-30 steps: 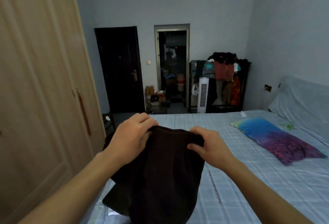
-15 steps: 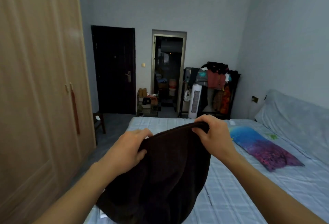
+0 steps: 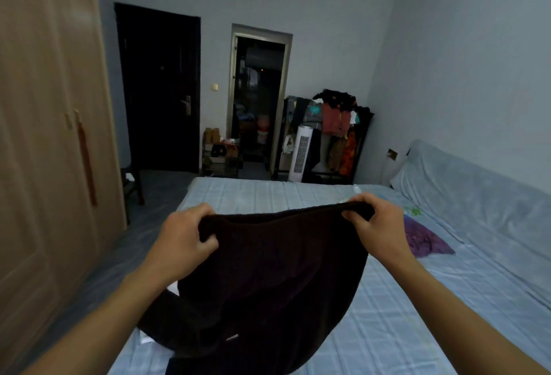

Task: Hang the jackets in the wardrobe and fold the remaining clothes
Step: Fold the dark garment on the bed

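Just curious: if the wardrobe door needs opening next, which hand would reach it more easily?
Probably the left hand. The wardrobe stands on that side, while the right hand is over the bed. Both grip the dark garment.

My left hand and right hand grip a dark garment by its top edge, hanging over the bed.

Dim bluish room light; wide-angle edge bending; soft, slightly blurred.
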A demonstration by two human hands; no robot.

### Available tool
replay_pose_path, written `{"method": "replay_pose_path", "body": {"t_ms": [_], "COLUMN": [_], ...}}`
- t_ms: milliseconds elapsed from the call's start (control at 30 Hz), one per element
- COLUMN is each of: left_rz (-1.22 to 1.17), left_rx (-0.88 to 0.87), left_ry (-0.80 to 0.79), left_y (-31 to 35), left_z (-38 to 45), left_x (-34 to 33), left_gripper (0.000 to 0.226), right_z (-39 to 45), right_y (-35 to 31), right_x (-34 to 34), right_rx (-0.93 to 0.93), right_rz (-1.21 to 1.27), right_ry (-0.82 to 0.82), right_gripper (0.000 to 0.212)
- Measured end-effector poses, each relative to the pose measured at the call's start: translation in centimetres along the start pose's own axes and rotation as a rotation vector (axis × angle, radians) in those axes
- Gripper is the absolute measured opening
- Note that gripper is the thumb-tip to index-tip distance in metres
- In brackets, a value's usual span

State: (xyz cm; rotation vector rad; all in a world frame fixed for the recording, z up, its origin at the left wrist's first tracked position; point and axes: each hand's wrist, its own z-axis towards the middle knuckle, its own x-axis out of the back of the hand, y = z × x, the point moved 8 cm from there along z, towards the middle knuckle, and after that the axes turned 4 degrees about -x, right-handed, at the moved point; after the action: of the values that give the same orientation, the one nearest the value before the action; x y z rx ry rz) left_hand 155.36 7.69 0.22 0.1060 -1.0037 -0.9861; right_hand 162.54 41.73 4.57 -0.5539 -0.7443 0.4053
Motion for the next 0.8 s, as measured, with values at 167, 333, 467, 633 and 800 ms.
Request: {"method": "replay_pose_path", "body": {"t_ms": [167,333,467,633,800], "left_rz": [0.093,0.241,0.305,0.37,0.425], "left_rx": [-0.121,-0.266,-0.367,-0.475,-0.573], "left_ry": [0.176,0.313,0.44,0.592,0.696], "left_y": [4.8,12.0,18.4,25.6,31.6], "left_z": [1.9,4.1,5.6,6.0,5.6], "left_x": [2.6,5.0,6.9,8.9,9.5], "left_gripper": [0.027,0.027,0.032,0.035,0.032], "right_z": [0.3,1.6,2.4,3.1,3.5], "right_y": [-0.5,-1.7,-3.0,-4.8,-5.0], "right_x": [3.9,10.0,16.2,24.0,30.1], "right_rx": [0.065,0.198,0.33,0.467,0.523], "right_rz": [0.015,0.035,0.029,0.029,0.047], "right_ry": [0.078,0.163,0.292,0.47,0.534], "right_gripper": [0.021,0.021,0.022,0.019,0.015]}}
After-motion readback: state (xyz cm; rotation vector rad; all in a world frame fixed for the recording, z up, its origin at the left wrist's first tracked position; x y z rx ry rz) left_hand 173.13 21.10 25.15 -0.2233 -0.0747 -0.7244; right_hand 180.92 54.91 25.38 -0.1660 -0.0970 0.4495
